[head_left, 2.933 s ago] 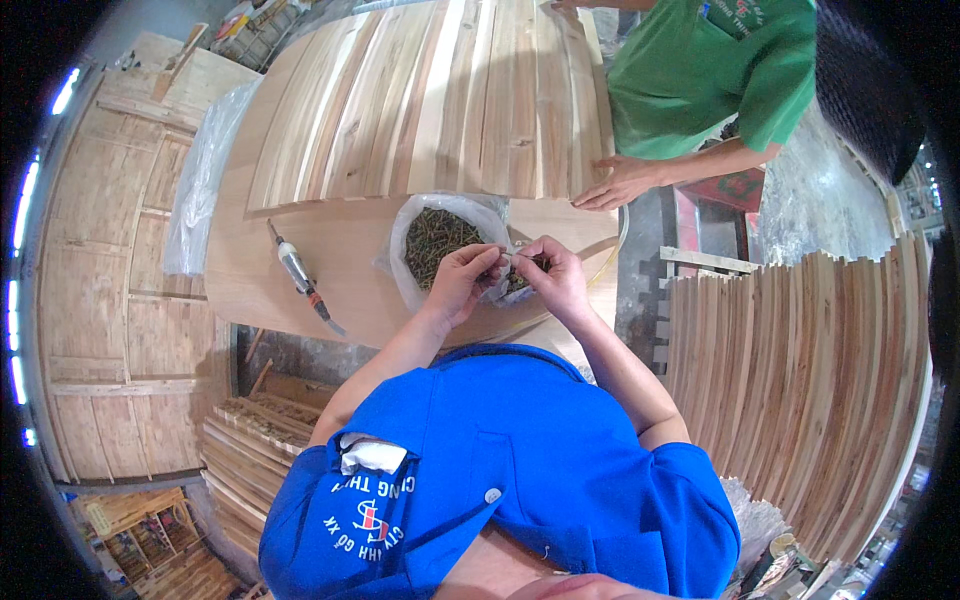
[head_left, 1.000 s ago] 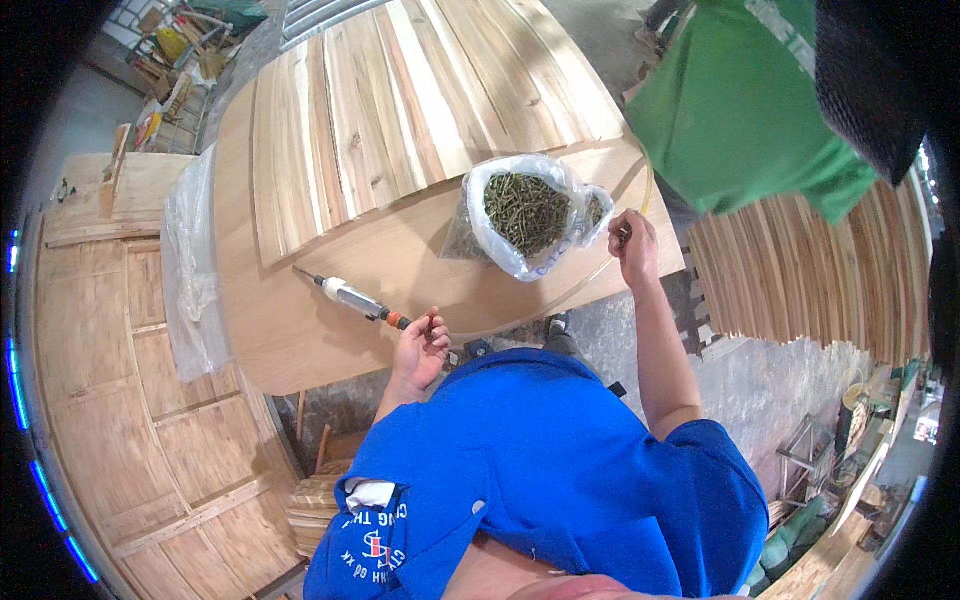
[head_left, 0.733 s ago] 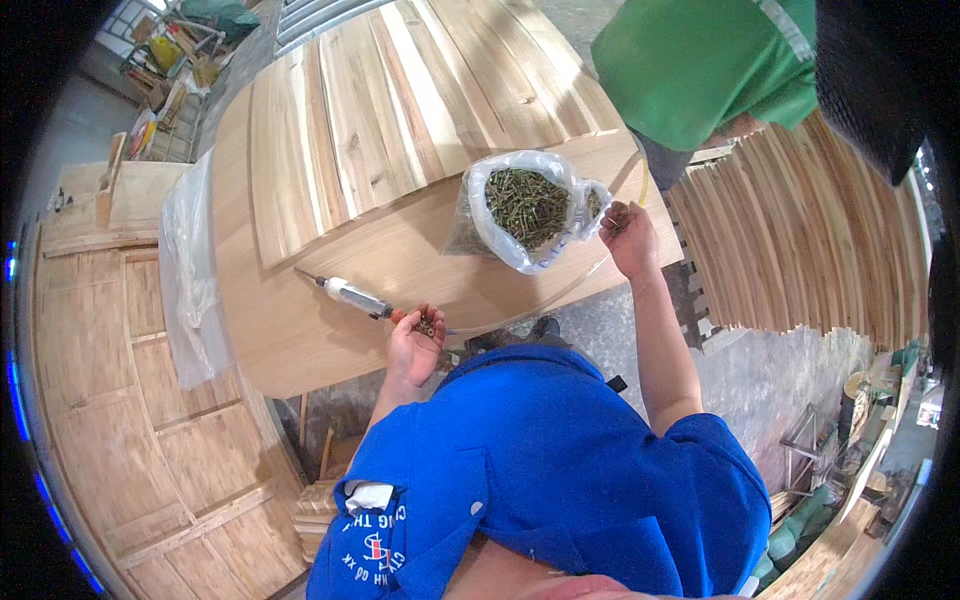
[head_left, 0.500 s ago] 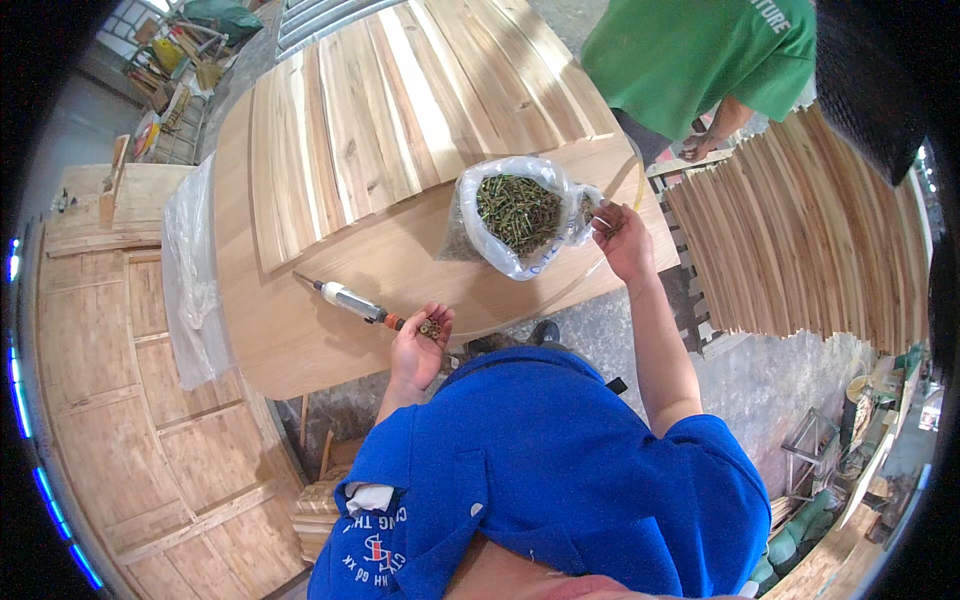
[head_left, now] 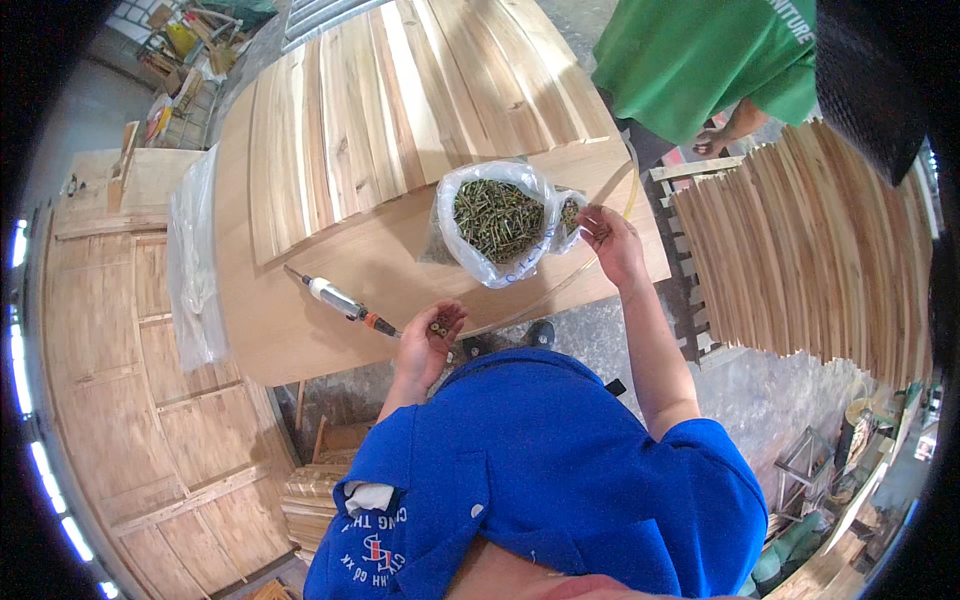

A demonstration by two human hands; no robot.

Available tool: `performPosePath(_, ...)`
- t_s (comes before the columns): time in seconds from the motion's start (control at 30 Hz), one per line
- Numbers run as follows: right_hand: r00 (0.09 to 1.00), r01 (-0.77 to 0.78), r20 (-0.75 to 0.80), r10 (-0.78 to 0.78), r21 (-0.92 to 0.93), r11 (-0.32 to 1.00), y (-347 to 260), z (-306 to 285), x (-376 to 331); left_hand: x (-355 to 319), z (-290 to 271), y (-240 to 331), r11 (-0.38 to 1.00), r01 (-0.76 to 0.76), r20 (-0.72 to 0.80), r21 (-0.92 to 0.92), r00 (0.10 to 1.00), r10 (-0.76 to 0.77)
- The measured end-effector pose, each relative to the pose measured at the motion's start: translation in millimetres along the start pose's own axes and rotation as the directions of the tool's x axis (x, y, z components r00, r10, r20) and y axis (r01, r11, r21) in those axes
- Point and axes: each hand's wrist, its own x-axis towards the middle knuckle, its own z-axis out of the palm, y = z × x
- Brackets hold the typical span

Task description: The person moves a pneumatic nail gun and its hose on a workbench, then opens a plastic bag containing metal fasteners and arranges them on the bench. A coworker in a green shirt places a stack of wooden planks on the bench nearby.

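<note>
My left hand (head_left: pixel 428 345) is cupped palm up at the near edge of the table, holding several small brass-coloured metal fittings (head_left: pixel 438 328) in its palm. Beyond it lies a power screwdriver (head_left: pixel 340 300), white and orange, its bit aimed away to the left. A clear plastic bag (head_left: pixel 548 250) stands rolled open, full of screws (head_left: pixel 498 220). Against its right side sits a smaller clear bag (head_left: pixel 571 215) with small hardware inside. My right hand (head_left: pixel 615 245) is at that smaller bag's right rim with fingers curled; what they hold is too small to make out.
Joined wooden slats (head_left: pixel 400 110) cover the far part of the rounded wooden table (head_left: pixel 275 350). A co-worker in a green shirt (head_left: pixel 710 70) stands at the far right, beside a stack of wooden strips (head_left: pixel 800 250). Plastic sheeting (head_left: pixel 195 270) hangs at the table's left end.
My right hand's fingers have turned in toward the smaller bag; earlier, small pieces showed in them. My left hand stays cupped around its fittings. The whole view has shifted slightly.
</note>
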Motion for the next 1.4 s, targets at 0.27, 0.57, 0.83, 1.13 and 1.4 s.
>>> performPosePath(0.27,0.997,0.081,0.002,-0.083,-0.237,0.968,-4.1,0.2,18.5,0.7,8.9,-14.3,1.0,0.016,-0.092,-0.008,0.996,-0.017)
performPosePath(0.57,0.996,0.058,-0.049,-0.071,-0.224,0.973,-21.6,0.0,22.4,3.8,36.1,-17.4,0.996,0.03,-0.074,0.089,0.997,-0.023)
performPosePath(0.83,0.997,0.007,-0.071,-0.018,-0.151,0.989,-32.3,-33.3,6.3,58.5,122.1,-1.9,0.994,-0.02,0.274,0.106,0.962,-0.01)
performPosePath(1.13,0.991,0.014,-0.127,-0.031,-0.135,0.991,-43.1,-62.2,-16.0,165.0,198.4,-57.4,0.539,-0.292,0.386,0.79,0.92,-0.066)
performPosePath(1.4,0.991,0.089,-0.073,-0.116,-0.305,0.948,-54.3,-60.8,2.7,165.3,198.6,-75.5,-0.436,-0.498,0.571,0.749,0.82,0.045)
